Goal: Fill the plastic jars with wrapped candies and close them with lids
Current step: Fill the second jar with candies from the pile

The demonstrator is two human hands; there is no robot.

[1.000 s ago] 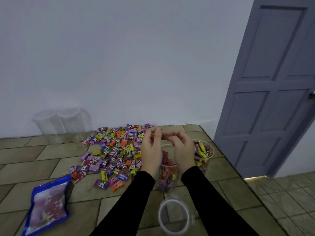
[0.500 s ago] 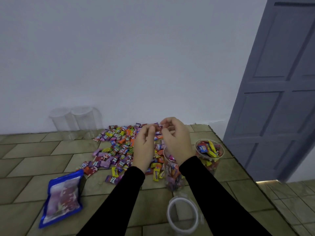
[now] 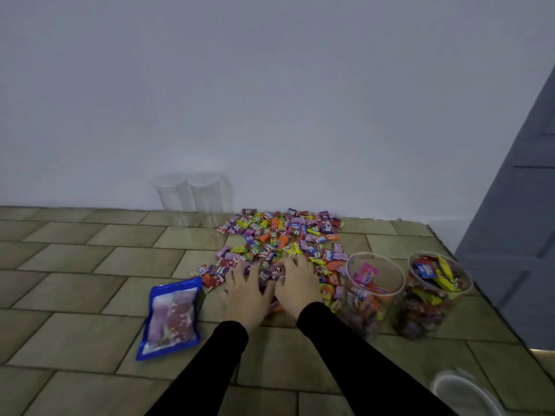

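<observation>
Head view shows both hands laid palm-down, side by side, on the near edge of the candy heap (image 3: 280,241) spread on the tiled floor (image 3: 90,265). The left hand (image 3: 244,291) has its fingers spread and fairly straight over the wrappers; the right hand (image 3: 297,285) lies the same way, fingers fanned forward. Neither grip has closed on anything yet; each is wide open and only rests on the sweets. Just right of the right grip stands the nearer jar (image 3: 371,292), part filled, and beyond that a fuller jar (image 3: 435,295); both are uncovered. A lid (image 3: 462,391) lies well back and to the right of the grips, near the frame's lower edge. Two empty jars (image 3: 192,195) stand far ahead and to the left by the wall, and a blue pouch (image 3: 171,316) lies just left of the left grip. The step in hand looks like gathering a handful, so it would go best to draw the fingers together from both sides, cupping the palms under a mound rather than pinching single pieces, then lift low and carry it the short way right to the nearer jar's mouth. Slippery wrappers are likely to spill from a loose cup, so keep the hands pressed edge to edge.
</observation>
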